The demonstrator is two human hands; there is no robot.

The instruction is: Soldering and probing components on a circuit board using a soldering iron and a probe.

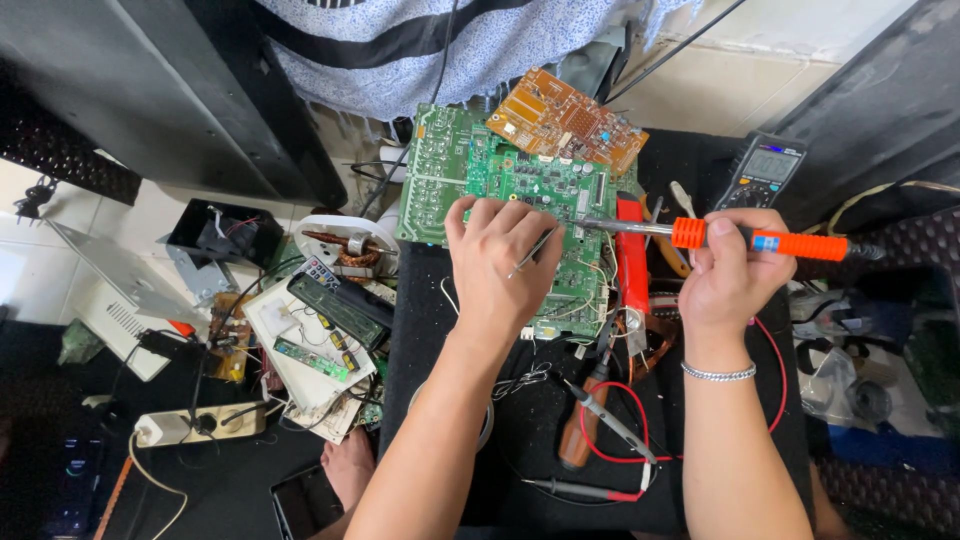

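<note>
hands over green circuit board (520, 190): left hand (497, 262) pinching tweezers (535, 249), right hand (728, 270) gripping soldering iron (740, 238).

View: a single head-worn camera; no second view, so no shared part of the scene.
Position: above the black cloth-covered bench (450, 330), over its near edge, where both forearms enter from the bottom.
Direction: steeply downward and slightly forward; the far edge of the bench lies toward the top.
Distance: close, at arm's reach; the left hand (500, 262) and right hand (730, 275) fill the middle.
Centre: the green rectangular circuit board (530, 185) at the far edge of the bench.
Margins: pale tiled floor (30, 280) beyond the left edge; a seated person's patterned shirt (420, 50) at top.
</note>
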